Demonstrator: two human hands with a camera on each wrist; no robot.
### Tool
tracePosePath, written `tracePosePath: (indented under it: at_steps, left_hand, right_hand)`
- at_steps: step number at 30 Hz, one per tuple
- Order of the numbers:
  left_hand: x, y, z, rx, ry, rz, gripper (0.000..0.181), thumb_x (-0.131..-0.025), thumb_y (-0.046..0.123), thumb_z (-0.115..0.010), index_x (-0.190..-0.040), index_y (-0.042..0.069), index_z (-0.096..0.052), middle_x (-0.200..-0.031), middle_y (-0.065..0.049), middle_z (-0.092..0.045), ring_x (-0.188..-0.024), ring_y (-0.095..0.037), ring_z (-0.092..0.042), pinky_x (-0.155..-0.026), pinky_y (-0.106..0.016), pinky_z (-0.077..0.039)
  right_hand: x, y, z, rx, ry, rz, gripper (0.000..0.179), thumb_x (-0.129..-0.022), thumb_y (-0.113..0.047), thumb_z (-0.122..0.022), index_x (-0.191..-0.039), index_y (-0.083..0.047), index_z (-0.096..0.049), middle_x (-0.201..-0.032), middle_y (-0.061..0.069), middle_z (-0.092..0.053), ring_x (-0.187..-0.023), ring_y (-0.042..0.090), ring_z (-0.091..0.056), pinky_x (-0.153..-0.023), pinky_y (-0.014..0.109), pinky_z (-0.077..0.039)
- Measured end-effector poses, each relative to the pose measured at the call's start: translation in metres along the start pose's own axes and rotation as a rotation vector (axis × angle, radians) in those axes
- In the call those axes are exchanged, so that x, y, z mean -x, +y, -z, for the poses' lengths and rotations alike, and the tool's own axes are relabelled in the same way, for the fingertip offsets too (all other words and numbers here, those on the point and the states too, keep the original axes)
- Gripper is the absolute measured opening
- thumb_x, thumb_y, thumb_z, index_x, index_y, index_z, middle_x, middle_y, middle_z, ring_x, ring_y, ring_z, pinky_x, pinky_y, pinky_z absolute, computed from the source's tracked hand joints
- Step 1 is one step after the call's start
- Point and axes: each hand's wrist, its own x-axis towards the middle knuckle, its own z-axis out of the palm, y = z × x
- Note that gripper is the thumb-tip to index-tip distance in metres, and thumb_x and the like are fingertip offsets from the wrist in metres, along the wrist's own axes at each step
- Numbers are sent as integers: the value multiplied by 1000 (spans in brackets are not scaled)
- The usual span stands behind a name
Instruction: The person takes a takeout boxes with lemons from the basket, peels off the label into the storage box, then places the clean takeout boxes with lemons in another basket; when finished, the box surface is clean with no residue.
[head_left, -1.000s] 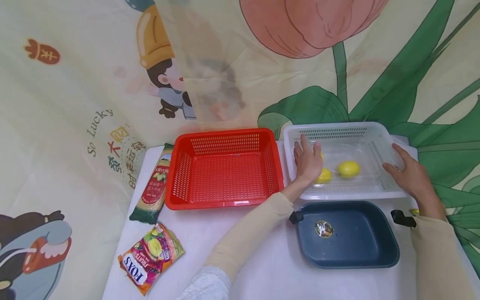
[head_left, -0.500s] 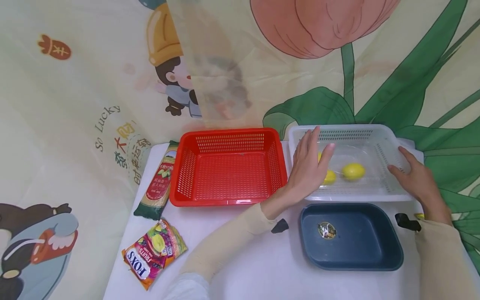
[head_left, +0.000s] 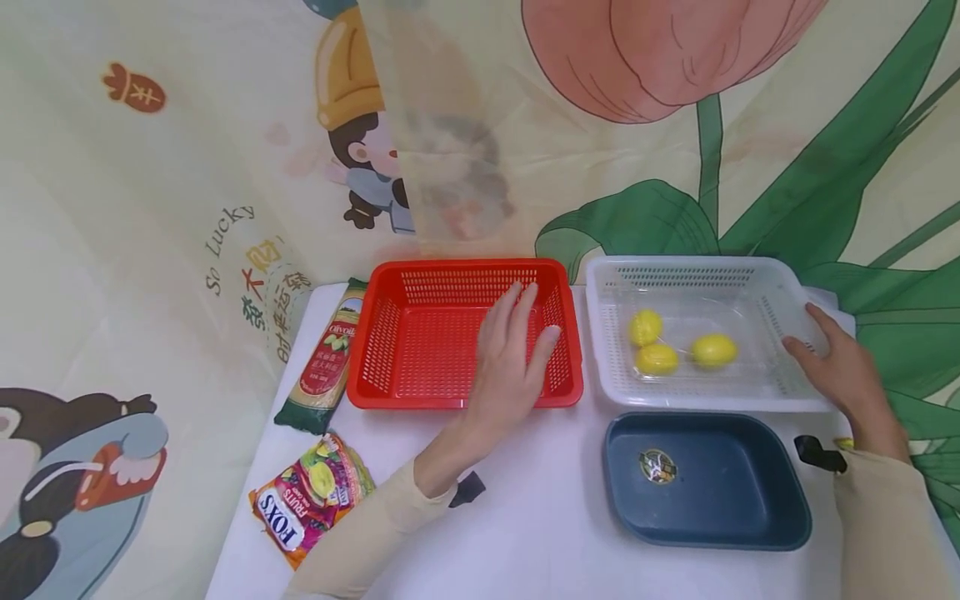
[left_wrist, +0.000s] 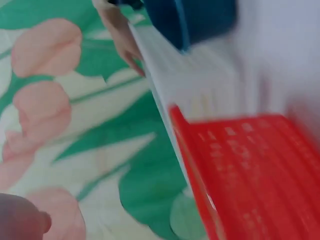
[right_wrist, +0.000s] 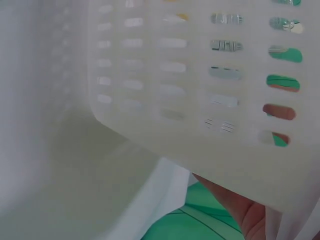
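Observation:
My left hand (head_left: 510,354) is above the front right part of the red basket (head_left: 465,404), fingers extended and holding nothing. In the left wrist view a blurred red basket wall (left_wrist: 245,170) shows, with one of my fingertips (left_wrist: 22,217) at the lower left corner. My right hand (head_left: 847,375) grips the right rim of the white basket (head_left: 705,403), thumb on the inner side. The right wrist view has that hand (right_wrist: 237,207) partly hidden behind the basket wall (right_wrist: 200,150). Inside the white basket lies a clear plastic tray (head_left: 686,304) with three yellow lemons (head_left: 714,350).
A dark blue basin (head_left: 720,483) stands in front of the white basket. Left of the red basket lies a green and red pasta packet (head_left: 326,367), with a FOX'S candy bag (head_left: 311,500) nearer the front. A printed cloth (head_left: 465,167) hangs behind the table.
My left hand has moved left from over the lemons in the white basket to over the red basket, uncovering all the lemons. My right hand stays at the white basket's rim.

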Motion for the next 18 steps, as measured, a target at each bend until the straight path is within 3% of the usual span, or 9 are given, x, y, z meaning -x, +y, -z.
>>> tracePosePath:
  at_steps: [7, 11, 15, 18]
  left_hand:
    - [18, -39, 26, -167, 17, 105, 71, -104, 48, -50, -161, 15, -25, -166, -12, -23, -153, -33, -19, -124, -64, -10]
    - [32, -59, 35, -256, 13, 161, 76, -101, 51, -53, -162, 16, -23, -167, -14, -20, -154, -39, -16, -123, -68, -6]
    - [44, -76, 40, -328, 27, 192, 79, -99, 51, -56, -162, 16, -24, -167, -15, -20, -154, -40, -15, -122, -70, -5]
    - [49, -85, 43, -360, 46, 204, 80, -98, 52, -58, -162, 16, -24, -167, -15, -20, -155, -39, -14, -122, -70, -4]
  right_hand:
    - [-2, 1, 4, 12, 58, 27, 73, -107, -37, -44, -161, -1, -10, -152, 47, -23, -116, 64, -39, -84, 78, -38]
    - [1, -1, 4, 2, 98, 52, 70, -108, -35, -43, -160, 3, -14, -156, 43, -21, -128, 66, -33, -99, 81, -30]
    - [8, -13, -2, 20, 173, 104, 68, -108, -35, -45, -158, 4, -22, -158, 42, -19, -141, 66, -21, -111, 81, -15]
    - [14, -32, -11, 42, 240, 166, 66, -107, -36, -47, -156, 5, -29, -157, 41, -22, -144, 64, -19, -115, 79, -11]
